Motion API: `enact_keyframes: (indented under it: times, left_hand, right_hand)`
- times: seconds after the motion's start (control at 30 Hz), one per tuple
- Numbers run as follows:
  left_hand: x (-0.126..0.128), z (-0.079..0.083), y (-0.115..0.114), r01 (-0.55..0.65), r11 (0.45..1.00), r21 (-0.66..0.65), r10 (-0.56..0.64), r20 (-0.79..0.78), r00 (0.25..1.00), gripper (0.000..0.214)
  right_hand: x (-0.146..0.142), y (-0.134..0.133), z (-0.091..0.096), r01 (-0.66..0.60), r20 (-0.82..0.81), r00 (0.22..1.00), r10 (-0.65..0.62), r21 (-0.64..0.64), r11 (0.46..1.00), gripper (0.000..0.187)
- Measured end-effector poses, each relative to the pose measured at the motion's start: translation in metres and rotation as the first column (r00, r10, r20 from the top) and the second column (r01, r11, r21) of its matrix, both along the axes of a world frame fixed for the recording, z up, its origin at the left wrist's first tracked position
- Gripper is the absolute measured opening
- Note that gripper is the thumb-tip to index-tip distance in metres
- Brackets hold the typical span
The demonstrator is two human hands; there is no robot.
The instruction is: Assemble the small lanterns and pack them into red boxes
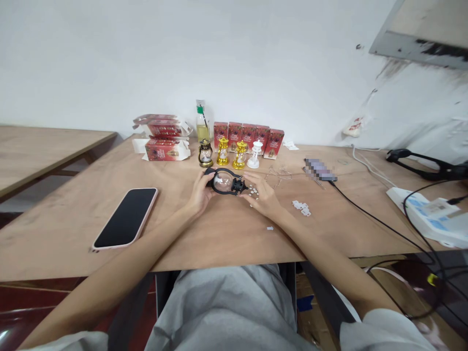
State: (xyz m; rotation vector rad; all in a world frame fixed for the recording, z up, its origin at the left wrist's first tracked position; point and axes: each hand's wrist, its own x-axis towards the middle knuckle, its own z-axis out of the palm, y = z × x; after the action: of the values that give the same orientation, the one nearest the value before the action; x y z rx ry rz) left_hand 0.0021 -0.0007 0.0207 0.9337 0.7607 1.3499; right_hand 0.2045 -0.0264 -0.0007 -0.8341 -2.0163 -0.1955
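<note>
A small black lantern (224,181) with a clear rounded globe lies on its side between my two hands, just above the table. My left hand (201,193) is closed around its base. At the pointed top end, the fingers of my right hand (263,196) pinch the lantern near its wire. Several small white discs (253,192) lie on the table under my right fingers. Behind the hands stand a bronze lantern (205,153), two gold lanterns (223,151) and a white lantern (255,155), all upright.
Red boxes (274,144) stand in a row near the wall, beside a bottle (202,127). Opened boxes (163,148) lie at left. A phone (126,218) is by my left forearm. Wire pieces (278,175), white tags (302,208), a cabled device (320,169) and a power strip (427,214) lie rightward.
</note>
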Motion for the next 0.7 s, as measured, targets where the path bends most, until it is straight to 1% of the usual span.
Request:
enact_keyframes:
  times: [0.1,0.2,0.33,0.47,0.6,0.7]
  left_hand:
    - [-0.0002,0.0010,-0.0003,0.000,1.000,-0.010,0.000,0.003,1.000,0.030]
    - [-0.0011,0.0003,0.0004,0.027,0.999,-0.024,-0.027,0.011,1.000,0.030]
    - [-0.0032,-0.0021,0.0015,0.072,0.996,-0.044,-0.071,0.018,0.997,0.029]
    - [-0.0045,-0.0024,0.0006,0.106,0.994,-0.025,-0.104,0.067,0.992,0.027]
    - [-0.0051,-0.0004,0.0008,0.133,0.988,-0.073,-0.125,0.109,0.986,0.026]
    - [-0.0053,0.0000,0.0033,0.115,0.989,-0.092,-0.108,0.077,0.991,0.027]
  right_hand:
    - [0.0003,0.0011,0.0000,0.002,0.001,1.000,-0.002,-0.024,1.000,0.049]
    - [-0.0004,0.0019,-0.0002,0.008,-0.013,1.000,-0.009,-0.051,0.999,0.052]
    - [-0.0008,0.0023,0.0001,-0.004,-0.048,0.999,0.002,-0.049,0.999,0.054]
    - [0.0013,0.0028,0.0020,-0.028,-0.085,0.996,0.022,-0.067,0.997,0.055]
    - [0.0033,0.0048,0.0043,-0.035,-0.111,0.994,0.023,-0.108,0.994,0.055]
    - [0.0073,0.0098,0.0039,-0.015,-0.121,0.993,-0.001,-0.130,0.991,0.057]
